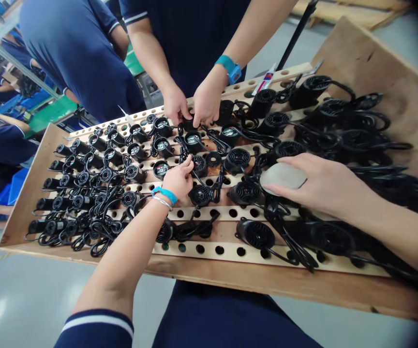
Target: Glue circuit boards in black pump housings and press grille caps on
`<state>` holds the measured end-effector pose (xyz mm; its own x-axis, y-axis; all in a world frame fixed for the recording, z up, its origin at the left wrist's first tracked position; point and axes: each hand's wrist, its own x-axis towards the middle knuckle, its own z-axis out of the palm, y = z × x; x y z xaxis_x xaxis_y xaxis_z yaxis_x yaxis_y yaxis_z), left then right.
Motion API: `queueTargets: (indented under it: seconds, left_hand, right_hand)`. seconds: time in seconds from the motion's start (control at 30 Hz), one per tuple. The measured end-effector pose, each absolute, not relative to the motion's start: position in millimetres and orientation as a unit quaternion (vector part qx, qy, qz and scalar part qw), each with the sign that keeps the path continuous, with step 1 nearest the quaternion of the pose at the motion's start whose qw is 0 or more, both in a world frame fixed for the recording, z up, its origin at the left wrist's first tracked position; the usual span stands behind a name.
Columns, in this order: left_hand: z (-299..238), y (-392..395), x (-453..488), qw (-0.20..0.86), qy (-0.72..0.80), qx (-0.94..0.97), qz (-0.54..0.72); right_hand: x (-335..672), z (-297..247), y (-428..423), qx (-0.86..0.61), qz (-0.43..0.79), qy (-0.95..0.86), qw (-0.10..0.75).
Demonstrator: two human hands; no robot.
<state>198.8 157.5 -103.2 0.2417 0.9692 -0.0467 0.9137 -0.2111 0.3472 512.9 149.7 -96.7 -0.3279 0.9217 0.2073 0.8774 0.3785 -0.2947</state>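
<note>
My left hand (177, 181), with a blue band and a thin bangle at the wrist, is closed near the middle of the tray. Its curled fingers touch or nearly touch a black round housing with a slotted cap (199, 166); what they pinch, if anything, is hidden. Over the right half, my right hand (320, 186) is closed around a smooth, rounded grey-white piece (283, 178), held above the black housings and cables. Just below my left hand's fingertips lies another slotted black housing (201, 195). An uncapped black housing (161, 168) with pale parts inside sits left of that hand.
Rows of black housings with coiled cables fill a long wooden tray (231, 273) fitted with perforated strips. Across it, a co-worker's hands (194, 106) work on a housing. A white tube (265, 79) lies at the far edge. Other people stand at the left.
</note>
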Motion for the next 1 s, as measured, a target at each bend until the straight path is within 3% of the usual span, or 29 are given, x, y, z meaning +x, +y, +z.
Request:
queueTargets:
  seconds: [0.13, 0.5, 0.7, 1.0]
  left_hand:
    - [-99, 160, 199, 0.146, 0.61, 0.777, 0.06]
    - [-89, 169, 197, 0.152, 0.594, 0.79, 0.007]
    - [-86, 170, 194, 0.148, 0.583, 0.799, 0.004]
    - [-85, 171, 190, 0.146, 0.575, 0.805, 0.018]
  right_hand:
    - [505, -101, 141, -0.548, 0.007, -0.821, 0.157]
    - [502, -101, 121, -0.583, 0.071, -0.79, 0.176]
    - [492, -87, 123, -0.693, 0.145, -0.7, 0.093]
    - [496, -85, 101, -0.677, 0.084, -0.73, 0.036]
